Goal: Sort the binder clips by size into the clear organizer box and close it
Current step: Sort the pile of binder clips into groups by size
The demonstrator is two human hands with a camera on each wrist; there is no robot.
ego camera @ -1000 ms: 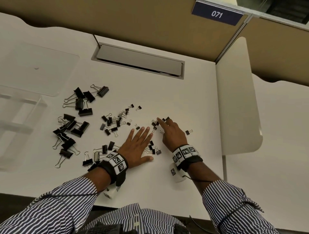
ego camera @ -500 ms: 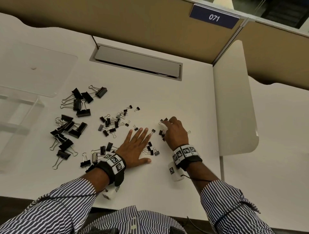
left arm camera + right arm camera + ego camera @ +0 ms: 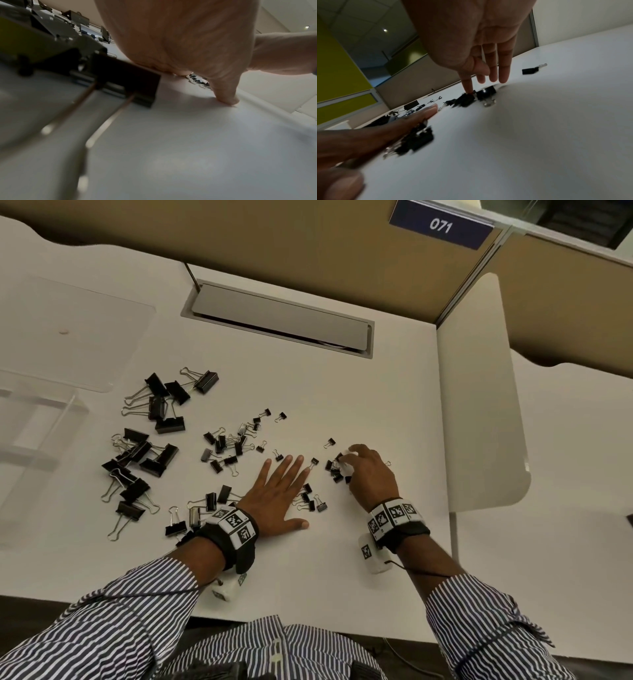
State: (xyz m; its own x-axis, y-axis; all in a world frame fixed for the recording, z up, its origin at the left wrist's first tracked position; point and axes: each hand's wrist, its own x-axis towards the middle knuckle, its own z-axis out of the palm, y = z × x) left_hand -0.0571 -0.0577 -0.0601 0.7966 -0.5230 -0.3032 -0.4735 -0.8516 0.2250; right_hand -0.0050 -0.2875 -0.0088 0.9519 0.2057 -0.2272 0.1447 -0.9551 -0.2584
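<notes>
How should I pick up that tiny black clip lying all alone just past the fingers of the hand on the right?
Probably from straight above. The tiny clip lies flat on the white desk, apart from the pile under the right hand. Pinch the black body across its two sloping sides with thumb and fingertip; its thin wire loops look too slippery and springy to hold.
</notes>
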